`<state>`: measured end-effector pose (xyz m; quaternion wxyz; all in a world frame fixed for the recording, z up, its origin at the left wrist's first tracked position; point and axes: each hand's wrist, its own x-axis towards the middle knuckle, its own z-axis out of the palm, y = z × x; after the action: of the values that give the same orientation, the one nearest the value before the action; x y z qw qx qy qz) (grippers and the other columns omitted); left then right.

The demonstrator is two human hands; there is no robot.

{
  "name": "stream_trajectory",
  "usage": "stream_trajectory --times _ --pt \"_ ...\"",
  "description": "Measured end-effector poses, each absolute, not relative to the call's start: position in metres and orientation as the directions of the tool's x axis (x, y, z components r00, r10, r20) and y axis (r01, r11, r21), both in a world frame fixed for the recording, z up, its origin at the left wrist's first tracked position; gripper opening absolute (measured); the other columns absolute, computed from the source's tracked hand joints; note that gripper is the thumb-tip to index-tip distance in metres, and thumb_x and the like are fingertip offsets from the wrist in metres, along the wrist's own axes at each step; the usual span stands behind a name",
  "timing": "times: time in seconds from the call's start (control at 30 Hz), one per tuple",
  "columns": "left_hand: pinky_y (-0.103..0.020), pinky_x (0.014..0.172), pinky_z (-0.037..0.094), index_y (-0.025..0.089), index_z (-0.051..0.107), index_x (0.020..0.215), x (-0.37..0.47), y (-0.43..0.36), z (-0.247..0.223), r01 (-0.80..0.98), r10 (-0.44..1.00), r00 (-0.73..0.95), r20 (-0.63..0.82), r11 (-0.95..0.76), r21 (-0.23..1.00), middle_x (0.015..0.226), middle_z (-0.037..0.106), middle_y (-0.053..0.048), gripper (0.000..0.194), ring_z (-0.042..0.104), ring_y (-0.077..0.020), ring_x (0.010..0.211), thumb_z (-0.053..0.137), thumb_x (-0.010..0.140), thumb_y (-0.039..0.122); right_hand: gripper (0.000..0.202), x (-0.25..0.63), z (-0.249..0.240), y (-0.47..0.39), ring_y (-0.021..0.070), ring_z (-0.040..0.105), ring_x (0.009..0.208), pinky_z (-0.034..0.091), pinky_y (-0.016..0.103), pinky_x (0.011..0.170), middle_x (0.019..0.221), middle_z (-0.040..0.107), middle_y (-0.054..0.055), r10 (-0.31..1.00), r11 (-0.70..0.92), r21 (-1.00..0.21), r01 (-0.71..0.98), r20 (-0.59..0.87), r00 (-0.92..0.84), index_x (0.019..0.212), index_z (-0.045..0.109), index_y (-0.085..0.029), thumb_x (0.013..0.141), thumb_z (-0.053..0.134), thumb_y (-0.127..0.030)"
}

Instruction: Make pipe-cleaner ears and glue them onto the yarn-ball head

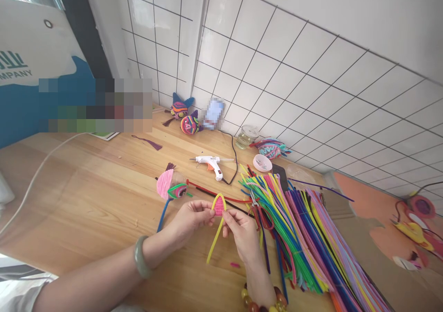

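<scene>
Between my two hands is a small pink pipe-cleaner piece (219,206) with a yellow pipe cleaner (215,243) bent in an arch around its edge; one yellow end hangs free below. My left hand (195,217) pinches its left side. My right hand (240,231) pinches the lower right side, where the yellow strand bends. Just beyond my left hand lies a round pink craft piece (164,183) with a green-rimmed eye (177,191) and a blue pipe cleaner (164,215) sticking out. Red-handled scissors (266,217) rest against the pipe cleaners at my right.
A white glue gun (212,162) lies mid-table, its cord running back. Thick bundles of coloured pipe cleaners (297,229) cover the right. Along the wall stand finished striped fish-like crafts (190,123), a phone (213,112), a glass jar (247,137) and a pink bowl (262,163).
</scene>
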<state>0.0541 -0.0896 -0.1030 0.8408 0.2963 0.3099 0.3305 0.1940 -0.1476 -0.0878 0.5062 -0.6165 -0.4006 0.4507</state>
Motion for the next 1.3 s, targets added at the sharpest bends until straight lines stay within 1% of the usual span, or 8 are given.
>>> stream_trajectory --times 0.3,0.43,0.6,0.7,0.9,1.03,1.17,1.3 --pt "-0.024 0.061 0.043 0.013 0.067 0.075 0.053 -0.089 -0.106 -0.319 0.745 0.581 -0.329 0.58 0.75 0.067 0.065 -0.002 0.025 0.053 -0.0086 0.054 0.076 0.057 0.029 0.026 0.198 -0.088 -0.148 0.0075 0.047 0.041 0.036 0.02 0.044 0.051 0.051 -0.004 0.958 -0.171 -0.984 0.044 -0.155 0.243 0.062 0.055 -0.016 0.075 0.06 -0.037" --pt "-0.023 0.059 0.043 0.014 0.069 0.075 0.053 -0.088 -0.106 -0.279 0.765 0.567 -0.306 0.528 0.803 0.066 0.066 -0.002 0.024 0.053 -0.0092 0.054 0.075 0.059 0.031 0.026 0.2 -0.087 -0.149 0.0089 0.048 0.042 0.037 0.021 0.045 0.051 0.052 -0.003 0.963 -0.176 -0.975 0.132 -0.143 0.23 0.062 0.059 -0.015 0.075 0.06 -0.038" --pt "-0.022 0.057 0.042 0.013 0.071 0.078 0.051 -0.086 -0.103 -0.205 0.776 0.583 -0.241 0.428 0.881 0.069 0.068 -0.005 0.026 0.052 -0.0104 0.053 0.072 0.061 0.033 0.029 0.204 -0.087 -0.148 0.0105 0.051 0.048 0.042 0.022 0.045 0.071 0.063 0.004 0.963 -0.153 -0.974 0.165 -0.11 0.247 0.088 0.066 -0.015 0.073 0.061 -0.039" --pt "-0.022 0.057 0.041 0.014 0.072 0.079 0.051 -0.088 -0.102 -0.134 0.747 0.628 -0.217 0.379 0.916 0.068 0.069 -0.005 0.026 0.054 -0.0121 0.055 0.069 0.064 0.034 0.034 0.204 -0.086 -0.148 0.0097 0.049 0.047 0.04 0.021 0.043 0.074 0.064 0.004 0.955 -0.144 -0.978 0.149 -0.098 0.281 0.096 0.065 -0.016 0.073 0.061 -0.04" --pt "-0.023 0.057 0.043 0.014 0.068 0.084 0.055 -0.094 -0.107 -0.118 0.722 0.665 -0.19 0.352 0.928 0.07 0.069 -0.005 0.028 0.059 -0.0148 0.06 0.07 0.063 0.032 0.019 0.2 -0.08 -0.15 0.0155 0.057 0.066 0.045 0.024 0.061 0.071 0.065 0.002 0.976 -0.119 -0.986 0.118 -0.095 0.198 0.078 0.066 -0.016 0.073 0.062 -0.035" --pt "-0.02 0.053 0.041 0.013 0.058 0.086 0.057 -0.095 -0.108 -0.137 0.772 0.614 -0.166 0.311 0.94 0.06 0.063 0.0 0.03 0.056 -0.0106 0.054 0.072 0.061 0.026 0.019 0.199 -0.081 -0.15 0.0117 0.05 0.056 0.04 0.021 0.053 0.059 0.057 -0.001 0.978 -0.124 -0.984 0.126 -0.1 0.184 0.066 0.061 -0.015 0.072 0.063 -0.034" --pt "-0.023 0.058 0.043 0.012 0.053 0.09 0.058 -0.095 -0.106 -0.169 0.8 0.582 -0.149 0.297 0.94 0.064 0.062 0.0 0.036 0.058 -0.0117 0.06 0.072 0.062 0.025 0.021 0.198 -0.087 -0.15 0.0086 0.041 0.049 0.033 0.019 0.044 0.056 0.05 -0.003 0.964 -0.156 -0.983 0.1 -0.13 0.23 0.066 0.058 -0.015 0.074 0.061 -0.035" --pt "-0.025 0.062 0.045 0.012 0.054 0.09 0.058 -0.093 -0.106 -0.221 0.795 0.587 -0.15 0.335 0.916 0.067 0.062 -0.001 0.038 0.059 -0.0127 0.063 0.073 0.06 0.026 0.022 0.195 -0.091 -0.15 0.0081 0.04 0.048 0.033 0.019 0.044 0.055 0.05 -0.003 0.952 -0.155 -0.986 0.055 -0.135 0.275 0.065 0.056 -0.016 0.074 0.06 -0.035"
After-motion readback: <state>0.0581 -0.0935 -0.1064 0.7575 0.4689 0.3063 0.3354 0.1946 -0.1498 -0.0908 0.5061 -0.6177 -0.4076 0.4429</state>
